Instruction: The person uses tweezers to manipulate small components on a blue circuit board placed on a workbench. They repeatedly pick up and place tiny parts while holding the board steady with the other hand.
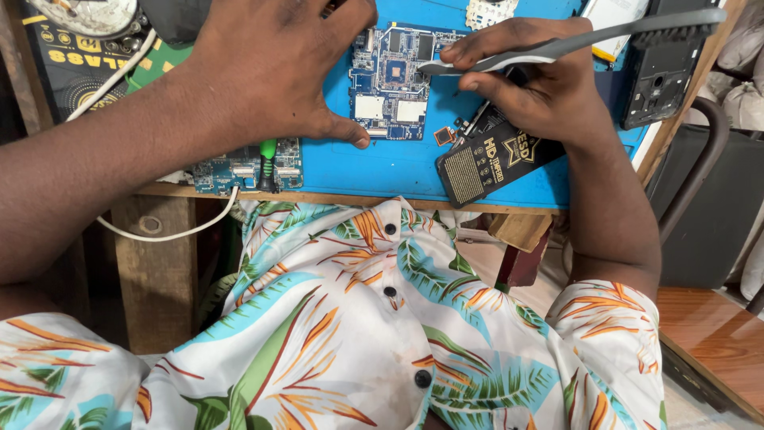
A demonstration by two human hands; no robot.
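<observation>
At upper centre of the frame, a bare blue circuit board already lying on the blue mat is steadied by the left hand, fingers spread, while grey tweezers, pinched in the right hand, are held to its edge, a phone frame lying aside at upper right.

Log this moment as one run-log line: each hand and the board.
left hand: steadies blue circuit board | right hand: holds grey tweezers, tips on board | surface: blue mat

Second blue circuit board at mat's left edge; green-handled screwdriver across it. Black phone frame upper right. White cable hangs below bench.
</observation>
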